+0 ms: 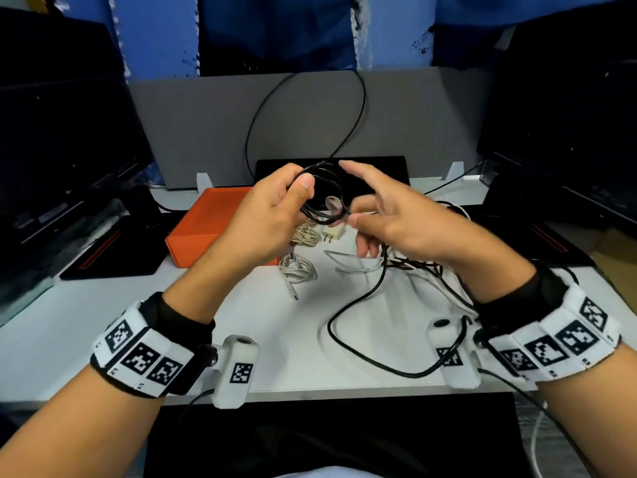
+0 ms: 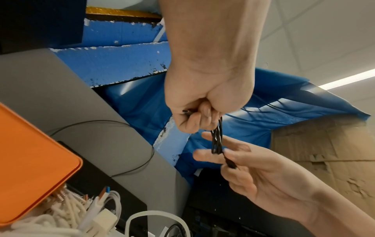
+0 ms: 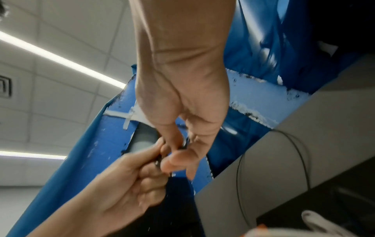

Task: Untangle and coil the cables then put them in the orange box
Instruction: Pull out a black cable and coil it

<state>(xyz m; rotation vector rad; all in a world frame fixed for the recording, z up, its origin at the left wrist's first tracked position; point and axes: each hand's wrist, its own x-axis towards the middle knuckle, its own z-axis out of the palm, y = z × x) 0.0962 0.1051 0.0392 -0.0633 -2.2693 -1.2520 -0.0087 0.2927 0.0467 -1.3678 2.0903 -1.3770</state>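
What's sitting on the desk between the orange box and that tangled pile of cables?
In the head view, a beige coiled cord, a white plug and a white coiled cable lie between the orange box and the tangled cables.

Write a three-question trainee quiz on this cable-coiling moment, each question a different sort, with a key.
1. True or false: the left hand grips the black cable coil above the table.
2. Multiple choice: the orange box lies (A) under the right hand, (B) on the table beyond the left hand, its lid closed, (C) on the person's lap.
3. Fill in: the white plug adapter lies on the table beside coiled ____ cables.

Key: 1 true. 2 B. 3 white.
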